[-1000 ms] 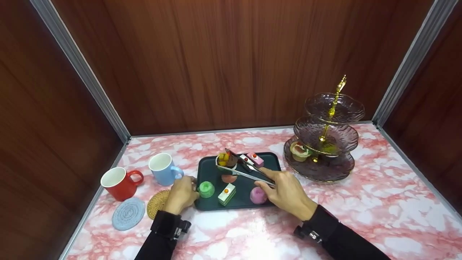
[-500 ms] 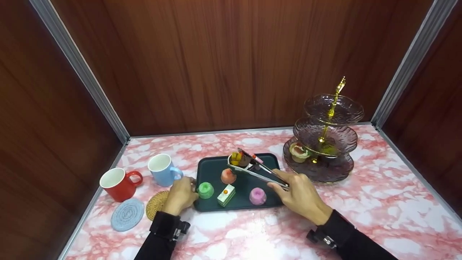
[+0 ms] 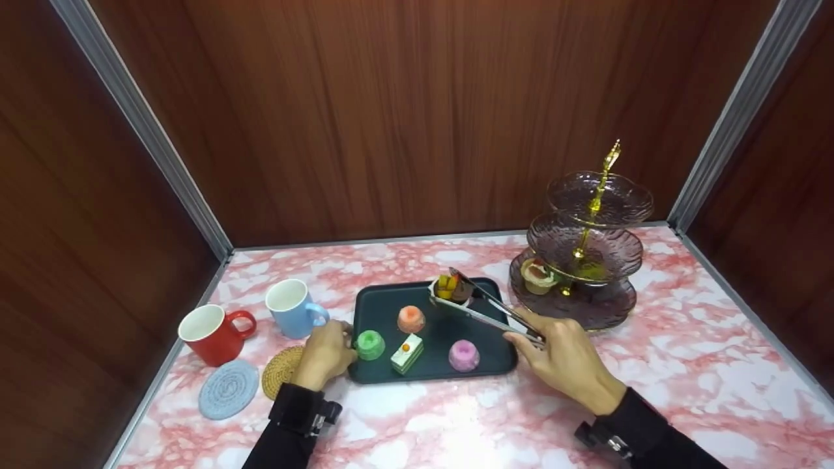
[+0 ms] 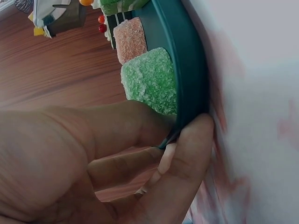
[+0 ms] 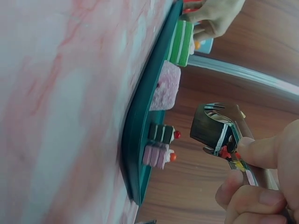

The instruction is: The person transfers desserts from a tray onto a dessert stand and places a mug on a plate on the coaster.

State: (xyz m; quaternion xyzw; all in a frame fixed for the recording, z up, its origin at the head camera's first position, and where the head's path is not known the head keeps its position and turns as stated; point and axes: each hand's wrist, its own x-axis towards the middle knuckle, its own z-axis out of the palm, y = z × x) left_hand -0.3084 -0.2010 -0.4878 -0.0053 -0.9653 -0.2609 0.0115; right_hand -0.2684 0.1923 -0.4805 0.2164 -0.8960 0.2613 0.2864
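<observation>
Marbled table (image 3: 469,423), brown walls (image 3: 404,117); left hand (image 3: 326,350) pinches tray (image 3: 381,303), right hand (image 3: 565,355) grips tongs (image 3: 485,318).

No writing, label, brand, number or sign can be read in the head view or in either wrist view. The camera-facing outsides of the red mug (image 3: 215,342) and the light blue mug (image 3: 287,311) show plain colour, as does the dark green tray (image 3: 376,301). Any marking on the black wrist straps (image 3: 294,407) is too small to tell.
</observation>
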